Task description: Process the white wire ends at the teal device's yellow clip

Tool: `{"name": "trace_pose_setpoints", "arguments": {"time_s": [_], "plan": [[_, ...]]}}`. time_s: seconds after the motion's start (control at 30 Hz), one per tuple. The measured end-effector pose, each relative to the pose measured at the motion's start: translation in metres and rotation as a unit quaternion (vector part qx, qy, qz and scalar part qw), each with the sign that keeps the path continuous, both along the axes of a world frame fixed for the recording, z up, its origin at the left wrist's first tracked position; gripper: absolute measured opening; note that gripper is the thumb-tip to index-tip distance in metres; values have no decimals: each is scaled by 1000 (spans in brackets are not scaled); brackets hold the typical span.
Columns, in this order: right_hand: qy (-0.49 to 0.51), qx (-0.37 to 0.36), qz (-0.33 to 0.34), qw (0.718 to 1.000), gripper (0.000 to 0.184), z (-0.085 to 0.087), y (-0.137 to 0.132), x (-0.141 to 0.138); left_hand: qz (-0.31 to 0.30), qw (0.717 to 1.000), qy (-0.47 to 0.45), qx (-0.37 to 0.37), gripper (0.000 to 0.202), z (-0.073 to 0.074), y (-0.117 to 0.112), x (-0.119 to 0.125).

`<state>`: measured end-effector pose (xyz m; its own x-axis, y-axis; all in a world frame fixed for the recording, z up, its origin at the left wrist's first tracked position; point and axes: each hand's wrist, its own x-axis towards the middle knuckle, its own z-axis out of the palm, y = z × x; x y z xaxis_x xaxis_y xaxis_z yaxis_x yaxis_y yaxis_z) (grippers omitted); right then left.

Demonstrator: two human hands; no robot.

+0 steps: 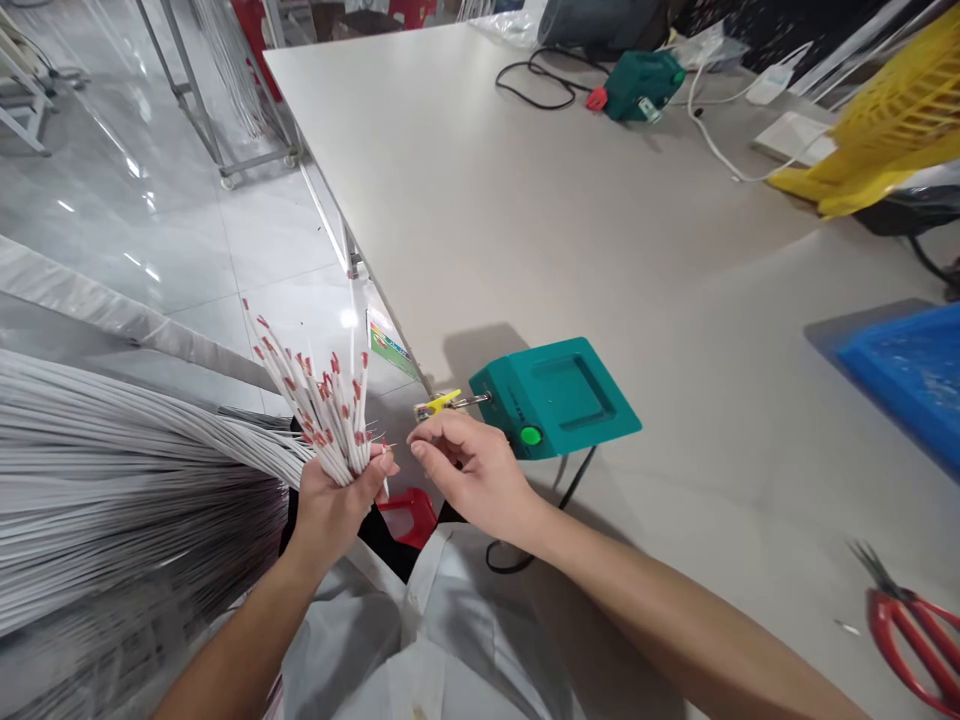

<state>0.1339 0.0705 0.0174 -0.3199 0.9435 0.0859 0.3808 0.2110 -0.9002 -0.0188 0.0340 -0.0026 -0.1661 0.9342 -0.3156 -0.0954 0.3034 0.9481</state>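
Note:
My left hand [337,500] is closed around a bundle of white cables [330,410], whose ends point up and show red and copper-coloured tips. Its thumb presses near one cable that stands apart, with a thin bare end. Just to the right, my right hand [480,470] has curled fingers, thumb and index tips nearly together; nothing shows between them. A small gap separates these fingertips from the bare cable end. Beyond the right hand, a green device [555,400] with a round green button sits at the table edge. From it, a metal shaft with a yellow piece [439,404] sticks out.
Long white cables [135,470] hang in a thick mass on the left. Red-handled scissors [911,630] lie at the lower right of the table [465,180]. A blue tray [915,370], a yellow plastic fan [892,110] and another green device [641,85] stand further off.

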Motion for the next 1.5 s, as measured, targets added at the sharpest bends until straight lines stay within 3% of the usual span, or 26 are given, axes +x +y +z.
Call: {"name": "trace_pose_setpoints", "arguments": {"time_s": [0.1, 0.2, 0.3, 0.6, 0.8, 0.97, 1.13, 1.33, 1.5], "plan": [[-30, 22, 27, 999, 21, 4, 5, 1, -26, 999, 13, -18, 12, 4, 1, 2], [-88, 54, 107, 989, 10, 7, 10, 1, -49, 998, 32, -24, 13, 9, 2, 3], [-128, 91, 156, 975, 19, 10, 13, 1, -52, 997, 51, -21, 15, 11, 2, 3], [-271, 138, 154, 940, 19, 21, 12, 6, 3, 1000, 5, -28, 12, 3, 1, 6], [-202, 112, 145, 962, 19, 21, 15, 13, 8, 1000, -13, -23, 14, 1, 1, 5], [-203, 109, 199, 953, 21, 17, 18, 5, -33, 999, 22, -27, 13, 5, 2, 6], [-283, 192, 217, 914, 26, 21, 17, 6, -29, 999, 26, -38, 11, 7, 3, 7], [-404, 272, 132, 863, 20, 30, 26, 25, 10, 999, 6, -52, 16, 1, 5, 8], [-502, 279, 156, 803, 19, 32, 41, 37, 17, 999, -25, -40, 27, -1, 10, 11]]}}
